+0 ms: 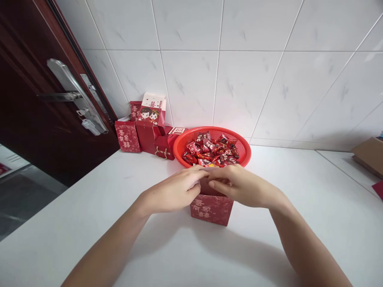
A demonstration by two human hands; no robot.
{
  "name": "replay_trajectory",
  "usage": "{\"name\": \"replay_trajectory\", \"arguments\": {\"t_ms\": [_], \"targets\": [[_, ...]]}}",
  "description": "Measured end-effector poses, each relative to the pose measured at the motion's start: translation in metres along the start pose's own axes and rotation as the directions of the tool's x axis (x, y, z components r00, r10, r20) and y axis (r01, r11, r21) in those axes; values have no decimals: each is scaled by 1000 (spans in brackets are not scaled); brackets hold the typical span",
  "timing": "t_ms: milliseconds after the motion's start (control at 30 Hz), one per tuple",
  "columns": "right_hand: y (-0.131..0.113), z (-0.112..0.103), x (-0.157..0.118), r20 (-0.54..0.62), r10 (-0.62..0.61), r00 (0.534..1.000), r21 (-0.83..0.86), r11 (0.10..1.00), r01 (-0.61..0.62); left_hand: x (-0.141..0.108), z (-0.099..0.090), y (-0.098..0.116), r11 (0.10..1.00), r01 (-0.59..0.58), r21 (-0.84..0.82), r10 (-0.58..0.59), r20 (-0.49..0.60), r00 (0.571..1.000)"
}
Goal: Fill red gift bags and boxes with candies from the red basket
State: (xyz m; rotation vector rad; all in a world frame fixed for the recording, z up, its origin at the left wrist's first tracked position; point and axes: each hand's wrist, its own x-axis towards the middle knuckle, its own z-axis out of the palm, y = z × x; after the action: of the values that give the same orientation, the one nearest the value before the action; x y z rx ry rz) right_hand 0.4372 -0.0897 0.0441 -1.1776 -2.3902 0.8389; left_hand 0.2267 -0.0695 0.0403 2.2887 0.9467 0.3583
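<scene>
A red box [212, 210] with pale printed characters stands upright on the white table, just in front of a red plastic basket [245, 153] of wrapped candies [211, 150]. My left hand [176, 189] is at the box's upper left edge, its fingers bent and closed on the rim. From the right, my right hand [243, 185] reaches over the top with its fingers curled at the opening. The fingertips of both hands come close together above the box. What the fingers pinch at the back is partly hidden.
Several red boxes [147, 137] are grouped at the back left, against the tiled wall [191, 87]. A dark red door [26, 79] with a metal handle is at the left. A brown carton [371, 155] sits at the right edge of the white table [89, 223].
</scene>
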Motion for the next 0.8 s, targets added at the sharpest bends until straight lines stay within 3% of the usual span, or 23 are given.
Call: {"name": "replay_trajectory", "arguments": {"t_ms": [200, 333, 533, 667, 800], "targets": [[1, -41, -32, -198, -41, 979, 78, 995, 57, 5, -3, -7, 991, 131, -27, -131, -34, 991], [13, -49, -49, -360, 36, 932, 52, 999, -18, 7, -10, -15, 996, 69, -47, -69, 17, 998], [43, -11, -53, -354, 104, 930, 57, 994, -89, 11, -12, -15, 1000, -11, -3, 11, 18, 1000], [61, 15, -46, -441, 101, 892, 181, 983, -22, 15, -5, -16, 998, -62, -11, 61, -51, 997], [72, 25, -37, -512, 149, 846, 340, 940, 40, 20, 0, -21, 997, -64, -38, 60, -96, 994]]}}
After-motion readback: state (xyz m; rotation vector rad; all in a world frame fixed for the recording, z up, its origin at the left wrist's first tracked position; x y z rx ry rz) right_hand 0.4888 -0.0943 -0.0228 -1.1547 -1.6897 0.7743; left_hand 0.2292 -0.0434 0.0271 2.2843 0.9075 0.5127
